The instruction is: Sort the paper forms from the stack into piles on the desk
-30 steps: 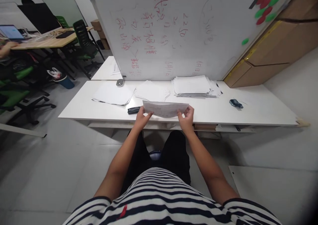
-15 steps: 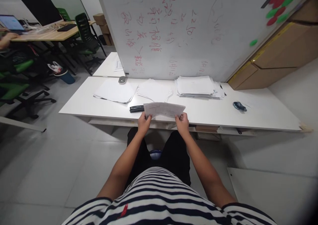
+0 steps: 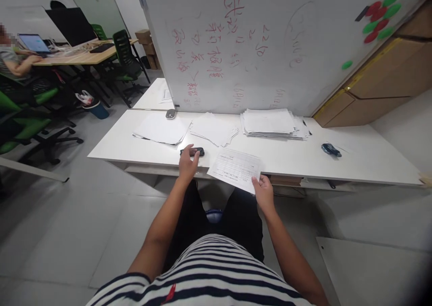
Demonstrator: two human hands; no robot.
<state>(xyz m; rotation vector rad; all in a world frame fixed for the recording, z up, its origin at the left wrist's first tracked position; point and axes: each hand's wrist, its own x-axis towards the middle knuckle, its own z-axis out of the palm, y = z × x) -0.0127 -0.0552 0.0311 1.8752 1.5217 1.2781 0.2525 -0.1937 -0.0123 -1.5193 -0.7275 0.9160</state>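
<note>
My right hand point(image 3: 262, 191) pinches the near corner of a printed sheet of paper point(image 3: 236, 168) that overhangs the front edge of the white table point(image 3: 354, 162). My left hand point(image 3: 187, 161) is off the sheet and rests on a black stapler point(image 3: 193, 151) at the table's front, fingers curled over it. Behind them lie a loose paper spread point(image 3: 162, 128), a second small pile point(image 3: 213, 129) and a thick stack of sheets point(image 3: 270, 122).
A whiteboard point(image 3: 256, 45) with red writing stands along the table's back. A small blue-black object point(image 3: 330, 150) lies at the right. A mouse-like grey thing point(image 3: 170, 114) sits at the back left. Green office chairs point(image 3: 23, 117) and a seated person at a desk are far left.
My left hand let go of the sheet and moved left onto the black stapler. My right hand alone keeps the sheet, which dropped lower and flatter over the table edge.
</note>
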